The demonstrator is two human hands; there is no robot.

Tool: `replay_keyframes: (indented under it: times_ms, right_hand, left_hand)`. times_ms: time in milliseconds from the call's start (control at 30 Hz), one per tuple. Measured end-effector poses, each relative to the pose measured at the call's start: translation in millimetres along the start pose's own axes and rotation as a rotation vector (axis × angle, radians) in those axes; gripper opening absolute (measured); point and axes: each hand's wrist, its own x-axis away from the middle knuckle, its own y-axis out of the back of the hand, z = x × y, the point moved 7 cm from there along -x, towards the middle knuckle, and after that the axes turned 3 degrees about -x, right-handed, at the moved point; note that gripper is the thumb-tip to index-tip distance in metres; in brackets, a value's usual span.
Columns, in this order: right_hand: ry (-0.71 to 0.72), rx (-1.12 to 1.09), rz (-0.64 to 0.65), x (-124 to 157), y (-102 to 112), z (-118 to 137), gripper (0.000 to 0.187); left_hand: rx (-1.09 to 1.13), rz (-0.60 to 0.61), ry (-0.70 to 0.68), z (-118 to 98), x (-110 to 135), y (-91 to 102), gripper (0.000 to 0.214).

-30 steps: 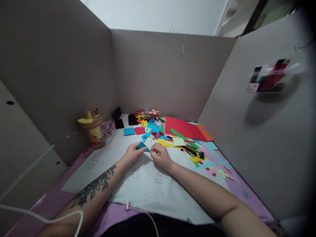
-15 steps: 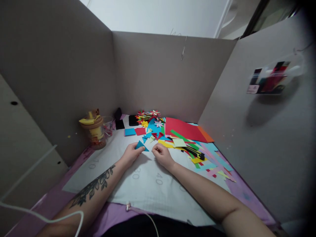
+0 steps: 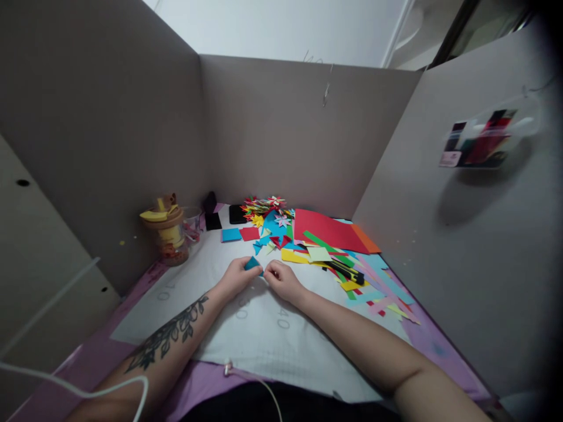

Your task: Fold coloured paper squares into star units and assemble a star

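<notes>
Currently held: a teal paper piece [image 3: 253,264] is pinched between the two hands, over the middle of the white cutting mat [image 3: 264,340].
Left hand [image 3: 235,275]: the fingers are closed on the piece's left side, and most of the paper is kept toward this hand.
Right hand [image 3: 281,280]: the fingertips are drawn together at the piece's right corner and appear to be gripping it.
Long axis: the piece is laid roughly left to right, spanning from one hand to the other.
Nearer hand: neither, as the piece is touched by both.
Nearby: coloured paper scraps [image 3: 316,253] and a black-and-yellow knife [image 3: 347,271] are spread to the right, and a lidded cup [image 3: 169,234] is set well apart on the left.
Hidden: the piece's lower edge is covered by fingers. Its folds are too small to be made out, and whether it touches the mat cannot be told.
</notes>
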Motion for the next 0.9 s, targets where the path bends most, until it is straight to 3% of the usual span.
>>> replay_keyframes:
  times_ms: [167, 300, 400, 567, 733, 900]
  right_hand:
    - [-0.039, -0.049, -0.006, -1, -1, -2, 0.009]
    - [-0.175, -0.178, -0.082, -1, 5, -15, 0.012]
    - [-0.237, -0.285, -0.069, 0, 2, -21, 0.011]
    - [-0.276, -0.267, 0.05, 2, -11, -21, 0.013]
    - [-0.274, -0.416, -0.037, 0, -6, -25, 0.011]
    - [-0.273, -0.486, -0.071, 0, -1, -31, 0.006]
  left_hand:
    - [-0.005, 0.02, 0.006, 2, 0, -1.0, 0.025]
    - [0.057, -0.001, 0.006, 2, -2, -1.0, 0.023]
    - [0.158, -0.006, 0.009, 4, -3, -2.9, 0.027]
    - [0.16, 0.002, -0.069, 3, -4, -5.2, 0.022]
    - [0.102, 0.003, -0.124, 1, -5, -3.7, 0.02]
    - [0.113, 0.084, -0.085, 1, -4, -7.5, 0.021]
